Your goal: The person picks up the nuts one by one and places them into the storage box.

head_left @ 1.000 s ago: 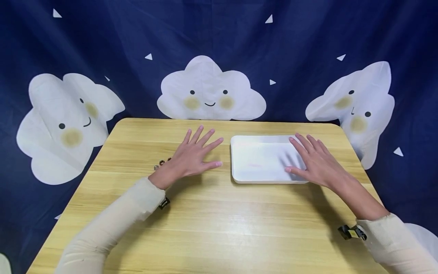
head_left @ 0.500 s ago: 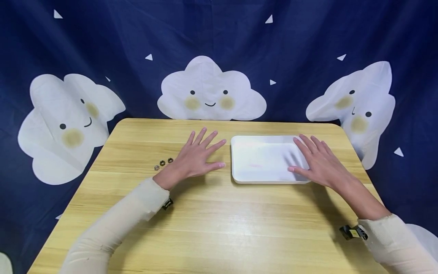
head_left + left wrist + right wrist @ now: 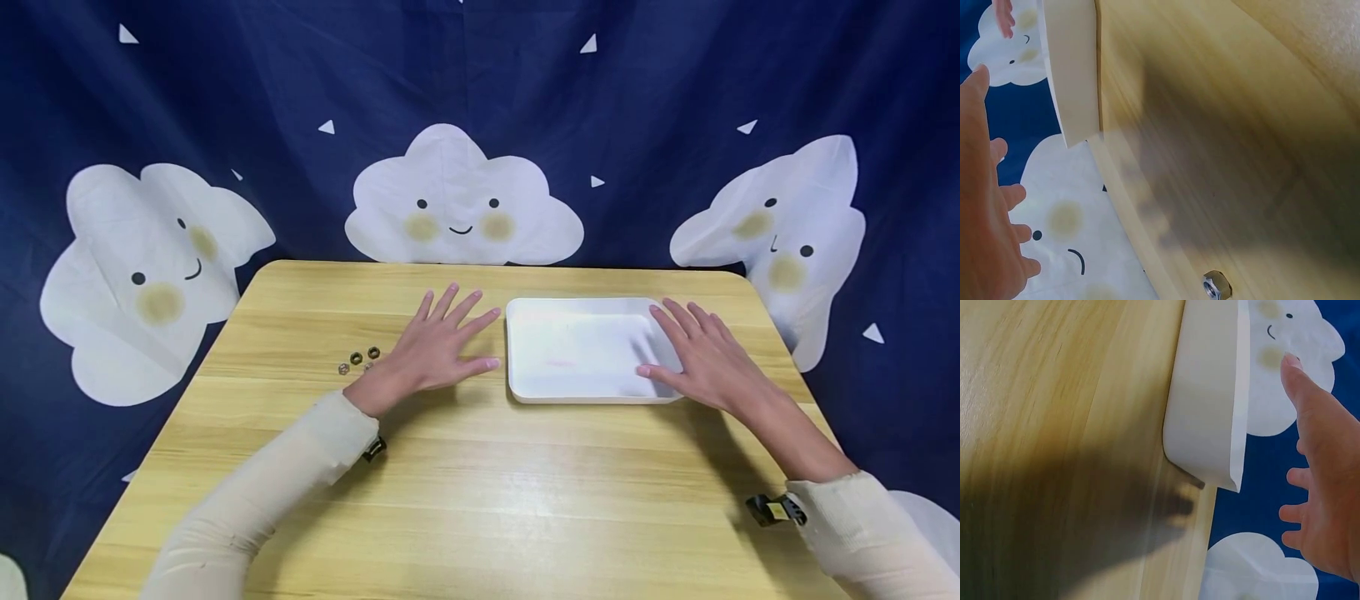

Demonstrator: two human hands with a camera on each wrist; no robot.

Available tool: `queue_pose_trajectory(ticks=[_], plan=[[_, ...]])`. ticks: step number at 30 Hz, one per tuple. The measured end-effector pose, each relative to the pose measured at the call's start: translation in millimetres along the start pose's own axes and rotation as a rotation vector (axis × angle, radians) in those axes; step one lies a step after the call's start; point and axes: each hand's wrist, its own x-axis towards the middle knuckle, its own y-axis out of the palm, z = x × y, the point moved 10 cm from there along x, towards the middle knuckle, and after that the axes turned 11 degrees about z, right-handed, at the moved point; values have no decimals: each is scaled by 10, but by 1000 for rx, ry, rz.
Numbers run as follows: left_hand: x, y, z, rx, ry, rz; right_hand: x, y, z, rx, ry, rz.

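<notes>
My left hand [image 3: 431, 354] hovers palm down over the table with its fingers spread, between a small group of metal nuts and a white tray. It holds nothing. Several hex nuts [image 3: 356, 357] lie by its wrist, some dark and some silvery, partly covered by the hand. One nut [image 3: 1217, 285] shows its threaded hole in the left wrist view. The shallow rectangular white tray [image 3: 577, 350] has nothing in it. Over the tray's right end is my right hand [image 3: 708, 362], fingers spread and holding nothing; it hides that end's rim in the head view.
A light wooden table [image 3: 480, 500] with rounded far corners carries everything. Behind it hangs a dark blue curtain [image 3: 300, 50] printed with white smiling clouds. Small black camera mounts [image 3: 776, 509] sit at the wrists, below beige sleeves [image 3: 277, 492].
My left hand has drifted slightly right and toward me, uncovering more of the nuts. The right hand has shifted a little to the right. The tray stays put.
</notes>
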Motion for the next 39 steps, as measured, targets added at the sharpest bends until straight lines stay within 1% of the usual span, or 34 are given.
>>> queue_pose_trajectory(ticks=[4,10,16,22,28,31,39], plan=[[9,10,-9,7,2,-6,2,21,-33,-2,1,-5],[28,39,-12,19,-1,-8,-4,56,-71,18,23,14],[52,82,-38,-8,4,-2,-3,83,-102,37,38,21],[49,105,-27,-10,-14,-1,0,99,-126,46,44,23],[55,138,-46,-30,-2,-8,-9,130,-159,46,51,37],[61,166,-44,-44,-8,-4,-2,153,-173,47,51,42],[86,204,-68,-68,-17,2,-11,198,-232,53,55,33]])
